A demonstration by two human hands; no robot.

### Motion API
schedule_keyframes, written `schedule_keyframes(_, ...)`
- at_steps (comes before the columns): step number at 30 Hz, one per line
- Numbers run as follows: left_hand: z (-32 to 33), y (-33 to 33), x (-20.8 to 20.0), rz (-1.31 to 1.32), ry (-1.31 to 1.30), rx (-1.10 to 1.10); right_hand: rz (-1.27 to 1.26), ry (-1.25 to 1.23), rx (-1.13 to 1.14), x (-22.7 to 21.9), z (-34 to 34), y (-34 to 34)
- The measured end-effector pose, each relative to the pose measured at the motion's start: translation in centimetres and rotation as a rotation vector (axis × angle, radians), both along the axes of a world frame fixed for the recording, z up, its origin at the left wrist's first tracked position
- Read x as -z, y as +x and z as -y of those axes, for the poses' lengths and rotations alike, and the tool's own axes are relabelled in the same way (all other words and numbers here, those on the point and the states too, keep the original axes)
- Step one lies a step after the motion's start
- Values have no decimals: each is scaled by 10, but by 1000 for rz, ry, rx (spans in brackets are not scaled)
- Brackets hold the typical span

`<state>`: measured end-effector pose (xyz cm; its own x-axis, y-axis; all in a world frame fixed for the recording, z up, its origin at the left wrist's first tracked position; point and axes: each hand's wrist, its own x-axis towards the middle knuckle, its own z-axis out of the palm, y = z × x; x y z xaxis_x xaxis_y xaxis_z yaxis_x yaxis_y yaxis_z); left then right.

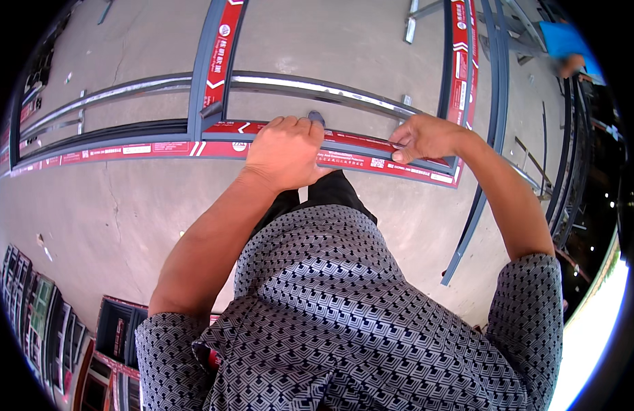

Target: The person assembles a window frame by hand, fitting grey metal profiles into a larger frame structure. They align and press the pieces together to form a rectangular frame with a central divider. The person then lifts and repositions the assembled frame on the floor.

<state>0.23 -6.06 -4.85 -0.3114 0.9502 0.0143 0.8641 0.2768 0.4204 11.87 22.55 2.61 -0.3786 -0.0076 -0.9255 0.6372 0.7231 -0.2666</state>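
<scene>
A large grey metal window frame (159,146) with red printed protective film lies crosswise in front of me. An inner sash frame (344,138), also grey with red film, sits along its right part. My left hand (286,152) is closed over the near rail, knuckles up, hiding that stretch of film. Farther right, near the corner, my right hand (426,139) grips the inner sash rail, its thumb on the near side and its fingers over the far side. A short dark grey piece (211,109) sticks out at the sash's left inner corner.
Bare metal bars (296,85) run behind the near rail. Long grey profiles (496,103) stand at the right, beside dark stacked lengths (570,157). A person in blue (567,44) is at the far right. More frames (118,329) lie at the lower left on the concrete floor (77,212).
</scene>
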Motion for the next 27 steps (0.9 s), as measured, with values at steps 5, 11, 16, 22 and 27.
schedule_keyframes(5, -3, -1, -3, 2, 24, -1, 70, -52, -69, 6, -8, -13)
schedule_keyframes(11, -2, -1, 1, 6, 34, 11, 63, -69, -74, 14, -10, -13)
schedule_keyframes(16, -1, -1, -2, 29, 2, 7, 60, -67, -73, 14, -9, -11)
schedule_keyframes(22, -1, -2, -4, 39, -3, 8, -5, -51, -35, 12, -8, -1)
schedule_keyframes(27, 1, -2, 3, 17, 55, -8, 38, -53, -43, 9, -6, -9)
